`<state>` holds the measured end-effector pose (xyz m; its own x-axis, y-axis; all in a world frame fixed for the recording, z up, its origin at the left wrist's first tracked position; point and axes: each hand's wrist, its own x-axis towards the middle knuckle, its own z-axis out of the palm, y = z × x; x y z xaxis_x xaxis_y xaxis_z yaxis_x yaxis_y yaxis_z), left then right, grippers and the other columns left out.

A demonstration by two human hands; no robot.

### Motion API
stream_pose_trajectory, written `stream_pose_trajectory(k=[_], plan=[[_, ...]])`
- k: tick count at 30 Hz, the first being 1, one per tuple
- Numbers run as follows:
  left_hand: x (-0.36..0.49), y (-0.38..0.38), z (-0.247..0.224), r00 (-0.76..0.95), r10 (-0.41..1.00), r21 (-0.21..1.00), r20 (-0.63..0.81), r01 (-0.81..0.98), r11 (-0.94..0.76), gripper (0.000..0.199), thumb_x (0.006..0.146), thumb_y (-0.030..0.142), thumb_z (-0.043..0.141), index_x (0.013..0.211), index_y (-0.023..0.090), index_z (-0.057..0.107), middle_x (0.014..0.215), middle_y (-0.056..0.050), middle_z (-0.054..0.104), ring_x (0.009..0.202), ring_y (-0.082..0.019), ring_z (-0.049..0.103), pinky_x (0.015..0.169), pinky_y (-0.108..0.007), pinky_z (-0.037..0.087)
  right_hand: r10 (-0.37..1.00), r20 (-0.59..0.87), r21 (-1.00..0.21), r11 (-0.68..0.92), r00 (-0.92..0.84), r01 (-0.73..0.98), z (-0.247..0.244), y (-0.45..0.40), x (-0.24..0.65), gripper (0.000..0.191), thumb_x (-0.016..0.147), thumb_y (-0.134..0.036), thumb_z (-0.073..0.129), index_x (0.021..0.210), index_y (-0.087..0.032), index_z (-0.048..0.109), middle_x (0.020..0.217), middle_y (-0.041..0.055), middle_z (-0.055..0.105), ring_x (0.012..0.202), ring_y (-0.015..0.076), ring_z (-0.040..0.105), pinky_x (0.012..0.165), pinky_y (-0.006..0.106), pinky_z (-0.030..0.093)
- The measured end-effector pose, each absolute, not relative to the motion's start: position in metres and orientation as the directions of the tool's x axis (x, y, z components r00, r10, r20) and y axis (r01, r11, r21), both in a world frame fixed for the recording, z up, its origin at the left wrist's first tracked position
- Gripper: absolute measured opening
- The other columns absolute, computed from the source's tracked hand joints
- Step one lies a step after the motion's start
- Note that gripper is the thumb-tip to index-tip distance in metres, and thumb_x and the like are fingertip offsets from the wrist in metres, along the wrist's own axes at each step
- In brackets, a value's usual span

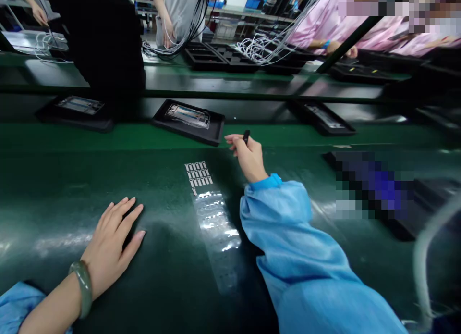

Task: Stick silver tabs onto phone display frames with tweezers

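My left hand [112,245] lies on the green surface with its fingers stretched out, and it holds nothing. A green bangle [83,288] circles that wrist. My right hand [249,158] is closed around a slim black tool [246,136]; only its end shows above the fingers, so its kind is unclear. Just left of the right fingertips is a black tray [161,120] with a phone-like metal frame [189,116] in it. Between my hands lies a clear plastic sheet [217,228]. Rows of small pale stickers [199,174] remain at its far end.
More black trays with frames stand at the left [77,118] and right [324,118]. A dark, partly blurred-out object [370,194] lies at right, near a pale hose [423,257]. Beyond a raised shelf are a black panel [104,36], cables [259,48] and co-workers.
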<state>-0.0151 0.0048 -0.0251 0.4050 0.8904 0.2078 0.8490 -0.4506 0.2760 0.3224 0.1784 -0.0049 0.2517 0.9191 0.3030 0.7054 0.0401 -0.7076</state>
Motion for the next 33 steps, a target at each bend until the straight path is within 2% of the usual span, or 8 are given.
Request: stream_pose_trajectory(k=[2, 5, 8, 10, 17, 27, 31, 33], plan=[[-0.018, 0.011, -0.026, 0.424, 0.882, 0.282, 0.203, 0.838, -0.468, 0.047, 0.087, 0.031, 0.045, 0.132, 0.021, 0.036, 0.135, -0.011, 0.043, 0.131, -0.027, 0.034, 0.106, -0.053, 0.030, 0.966, 0.200, -0.857, 0.092, 0.164, 0.507, -0.006, 0.157, 0.318, 0.043, 0.089, -0.043, 0.033, 0.091, -0.016, 0.066, 0.087, 0.0068, 0.068, 0.073, 0.0159, 0.063, 0.062, 0.028, 0.050], [-0.017, 0.028, -0.026, 0.452, 0.871, 0.282, 0.195, 0.824, -0.491, 0.042, 0.089, 0.032, 0.044, 0.129, 0.019, 0.041, 0.133, -0.011, 0.045, 0.130, -0.024, 0.035, 0.108, -0.051, 0.028, 0.992, -0.004, -0.997, -0.014, 0.123, 0.082, -0.012, 0.125, 0.309, 0.049, 0.085, -0.058, 0.040, 0.082, -0.014, 0.062, 0.078, 0.0068, 0.065, 0.054, 0.0108, 0.058, 0.045, 0.023, 0.047], [-0.002, 0.052, -0.024, 0.479, 0.851, 0.286, 0.216, 0.802, -0.524, 0.043, 0.090, 0.037, 0.042, 0.127, 0.015, 0.042, 0.134, -0.013, 0.045, 0.131, -0.024, 0.034, 0.109, -0.049, 0.027, 0.989, -0.144, -0.982, -0.139, 0.027, -0.128, -0.013, 0.101, 0.296, 0.035, 0.076, -0.050, 0.062, 0.081, -0.016, 0.057, 0.076, 0.0031, 0.064, 0.061, 0.0107, 0.063, 0.056, 0.024, 0.056], [0.019, 0.069, -0.023, 0.523, 0.834, 0.293, 0.174, 0.781, -0.551, 0.047, 0.090, 0.041, 0.039, 0.129, 0.014, 0.041, 0.137, -0.013, 0.043, 0.131, -0.023, 0.033, 0.109, -0.048, 0.026, 0.979, -0.205, -0.966, -0.205, -0.016, -0.159, -0.013, 0.093, 0.287, 0.032, 0.070, -0.040, 0.071, 0.083, -0.016, 0.056, 0.074, 0.0013, 0.064, 0.063, 0.0115, 0.066, 0.060, 0.024, 0.058], [0.087, 0.103, -0.027, 0.600, 0.790, 0.285, 0.123, 0.741, -0.607, 0.061, 0.084, 0.053, 0.042, 0.133, 0.016, 0.039, 0.142, -0.009, 0.038, 0.135, -0.028, 0.025, 0.111, -0.055, 0.012, 0.966, -0.244, -0.967, -0.235, 0.082, -0.102, -0.014, 0.093, 0.263, 0.031, 0.068, -0.031, 0.072, 0.090, -0.016, 0.057, 0.066, -0.0012, 0.064, 0.051, 0.0105, 0.065, 0.046, 0.017, 0.055], [0.088, 0.104, -0.024, 0.585, 0.807, 0.287, 0.082, 0.761, -0.581, 0.063, 0.083, 0.056, 0.041, 0.133, 0.017, 0.038, 0.141, -0.009, 0.040, 0.135, -0.027, 0.025, 0.111, -0.054, 0.011, 0.962, -0.259, -0.952, -0.238, 0.091, -0.195, -0.010, 0.097, 0.263, 0.022, 0.069, -0.027, 0.069, 0.084, -0.016, 0.059, 0.065, 0.0000, 0.067, 0.047, 0.0070, 0.062, 0.043, 0.014, 0.050], [0.088, 0.104, -0.024, 0.582, 0.810, 0.288, 0.067, 0.766, -0.575, 0.069, 0.083, 0.058, 0.039, 0.136, 0.013, 0.033, 0.143, -0.011, 0.037, 0.136, -0.026, 0.024, 0.112, -0.052, 0.010, 0.960, -0.154, -0.966, -0.096, 0.236, -0.239, 0.001, 0.103, 0.285, 0.020, 0.077, -0.037, 0.061, 0.083, -0.017, 0.060, 0.069, 0.0017, 0.068, 0.051, 0.0082, 0.062, 0.050, 0.019, 0.052], [0.088, 0.104, -0.024, 0.582, 0.811, 0.288, 0.063, 0.767, -0.573, 0.072, 0.083, 0.058, 0.039, 0.138, 0.012, 0.030, 0.145, -0.012, 0.033, 0.136, -0.025, 0.023, 0.112, -0.051, 0.010, 0.940, -0.004, -0.991, 0.042, 0.341, -0.127, 0.004, 0.105, 0.298, 0.030, 0.084, -0.043, 0.049, 0.076, -0.017, 0.061, 0.080, 0.0059, 0.069, 0.068, 0.0129, 0.066, 0.064, 0.026, 0.056]])
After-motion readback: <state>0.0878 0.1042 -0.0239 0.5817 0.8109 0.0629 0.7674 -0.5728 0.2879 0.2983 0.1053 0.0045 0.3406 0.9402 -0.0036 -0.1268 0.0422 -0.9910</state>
